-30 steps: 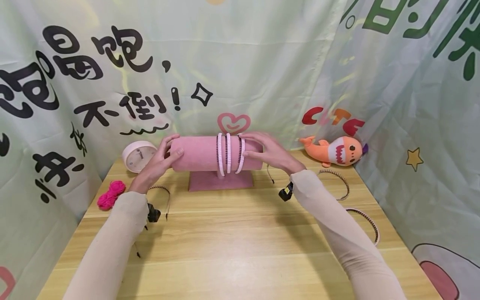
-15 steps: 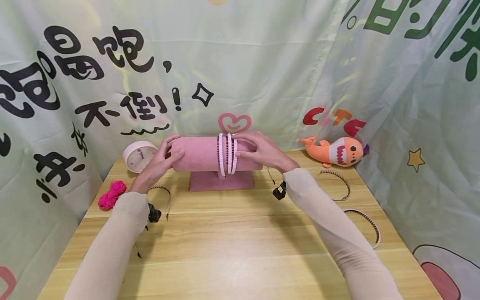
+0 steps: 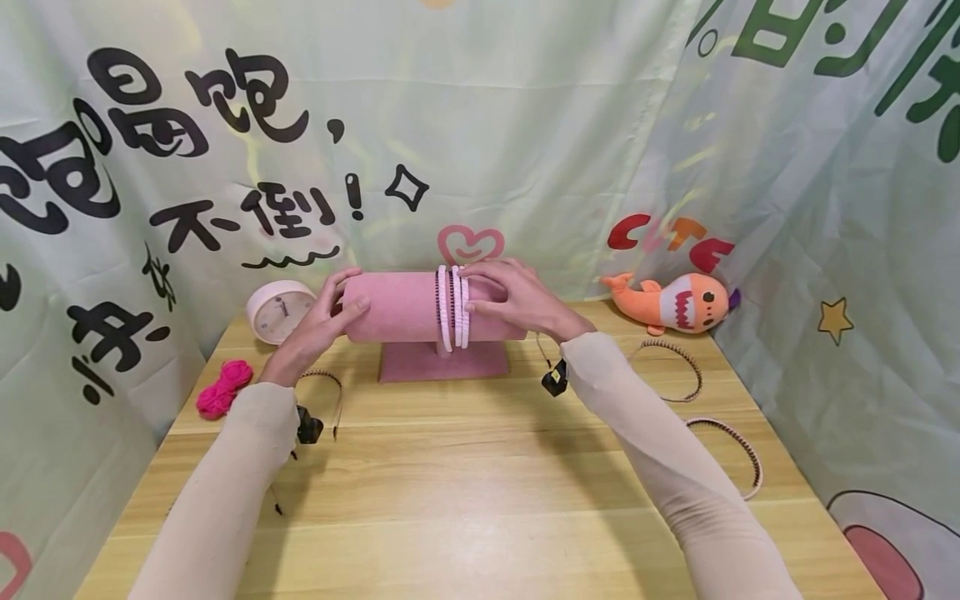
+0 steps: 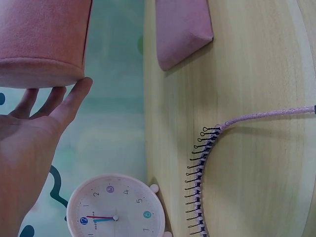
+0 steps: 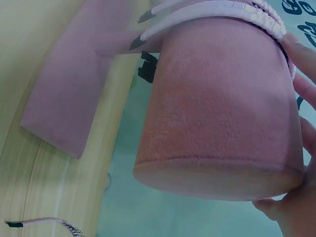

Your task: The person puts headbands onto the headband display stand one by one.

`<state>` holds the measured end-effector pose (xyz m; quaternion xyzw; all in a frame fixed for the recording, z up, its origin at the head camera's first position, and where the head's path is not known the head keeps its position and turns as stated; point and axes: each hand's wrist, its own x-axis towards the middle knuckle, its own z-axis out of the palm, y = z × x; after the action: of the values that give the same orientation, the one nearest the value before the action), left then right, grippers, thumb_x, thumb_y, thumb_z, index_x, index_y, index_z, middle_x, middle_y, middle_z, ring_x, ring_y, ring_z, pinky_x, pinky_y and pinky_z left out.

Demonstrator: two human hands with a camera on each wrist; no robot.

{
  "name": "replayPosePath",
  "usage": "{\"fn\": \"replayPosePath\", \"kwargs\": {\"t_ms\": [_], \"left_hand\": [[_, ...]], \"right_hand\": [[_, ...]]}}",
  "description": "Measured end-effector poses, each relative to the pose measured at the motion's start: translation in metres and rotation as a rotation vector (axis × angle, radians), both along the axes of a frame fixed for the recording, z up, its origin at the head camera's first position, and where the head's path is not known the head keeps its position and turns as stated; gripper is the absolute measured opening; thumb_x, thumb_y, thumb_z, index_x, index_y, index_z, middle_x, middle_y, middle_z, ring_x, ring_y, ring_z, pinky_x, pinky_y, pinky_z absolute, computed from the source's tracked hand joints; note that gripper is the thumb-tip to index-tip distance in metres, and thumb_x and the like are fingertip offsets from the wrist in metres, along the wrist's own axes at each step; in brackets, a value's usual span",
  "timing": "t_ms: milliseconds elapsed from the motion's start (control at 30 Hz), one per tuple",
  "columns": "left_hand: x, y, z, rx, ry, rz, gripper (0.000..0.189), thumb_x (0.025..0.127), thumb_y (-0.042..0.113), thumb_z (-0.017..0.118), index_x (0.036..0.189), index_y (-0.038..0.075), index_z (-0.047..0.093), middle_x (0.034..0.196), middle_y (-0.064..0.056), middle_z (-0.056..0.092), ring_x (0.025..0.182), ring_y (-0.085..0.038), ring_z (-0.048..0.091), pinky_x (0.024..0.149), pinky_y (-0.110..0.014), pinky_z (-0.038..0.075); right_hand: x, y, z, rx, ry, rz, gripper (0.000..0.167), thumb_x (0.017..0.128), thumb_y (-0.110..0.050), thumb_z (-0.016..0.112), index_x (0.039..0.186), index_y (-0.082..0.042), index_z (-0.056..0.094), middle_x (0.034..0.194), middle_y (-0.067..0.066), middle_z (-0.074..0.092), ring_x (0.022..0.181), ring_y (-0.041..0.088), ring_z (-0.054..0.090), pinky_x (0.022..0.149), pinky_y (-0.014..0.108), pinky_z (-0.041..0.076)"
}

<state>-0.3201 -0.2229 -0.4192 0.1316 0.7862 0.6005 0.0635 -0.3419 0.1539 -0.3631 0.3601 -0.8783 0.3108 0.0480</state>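
Note:
A pink velvety display stand [image 3: 393, 307], a horizontal roll on a flat base [image 3: 442, 367], stands at the back of the table. My left hand [image 3: 318, 321] holds the roll's left end, thumb in front and fingers over the far side. Several pale headbands [image 5: 212, 16] with dark teeth hang side by side around the roll. With thumb and fingers, my right hand [image 3: 525, 298] holds the rightmost headband [image 3: 464, 325], which sits close against its neighbour. In the right wrist view, fingers [image 5: 302, 57] reach that headband's upper side; the roll hides part of the hand.
A round clock [image 4: 116, 207] and pink yarn [image 3: 225, 390] lie left, beside a toothed headband [image 4: 202, 173]. Two more headbands, one tan [image 3: 690, 367] and one whitish [image 3: 750, 454], lie right. An orange plush shark [image 3: 667, 303] sits back right. Printed cloth [image 3: 525, 150] hangs behind.
My right hand has moved left along the roll, and the rightmost headband has slid with it towards the others, closing the gap. The left hand has stayed on the left end.

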Motion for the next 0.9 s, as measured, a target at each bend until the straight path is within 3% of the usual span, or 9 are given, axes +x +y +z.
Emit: {"fn": "replayPosePath", "kwargs": {"t_ms": [267,567,900], "left_hand": [[0.0,0.0,0.0,-0.008,0.005,0.004,0.076,0.111,0.047,0.06,0.172,0.031,0.018,0.18,-0.01,0.022,0.164,-0.039,0.028,0.129,-0.065,0.03],[0.001,0.0,0.0,0.006,0.003,0.001,0.073,0.112,0.044,0.059,0.171,0.031,0.019,0.179,-0.009,0.024,0.162,-0.038,0.03,0.128,-0.065,0.032],[0.002,0.001,0.002,-0.016,0.005,0.004,0.074,0.111,0.048,0.06,0.171,0.035,0.019,0.181,-0.009,0.021,0.165,-0.039,0.025,0.13,-0.065,0.028]], "right_hand": [[0.001,-0.003,-0.001,0.017,0.008,-0.051,0.056,0.101,-0.041,0.079,0.152,-0.025,0.064,0.159,0.001,0.062,0.148,0.029,0.049,0.127,0.058,0.026],[0.002,-0.003,-0.003,0.061,0.047,-0.032,0.058,0.103,-0.045,0.076,0.156,-0.029,0.059,0.161,-0.002,0.06,0.15,0.029,0.05,0.126,0.06,0.027],[0.003,0.011,-0.005,-0.11,-0.033,-0.042,0.049,0.104,-0.035,0.075,0.15,-0.02,0.066,0.154,0.001,0.065,0.149,0.028,0.052,0.128,0.053,0.035]]}}
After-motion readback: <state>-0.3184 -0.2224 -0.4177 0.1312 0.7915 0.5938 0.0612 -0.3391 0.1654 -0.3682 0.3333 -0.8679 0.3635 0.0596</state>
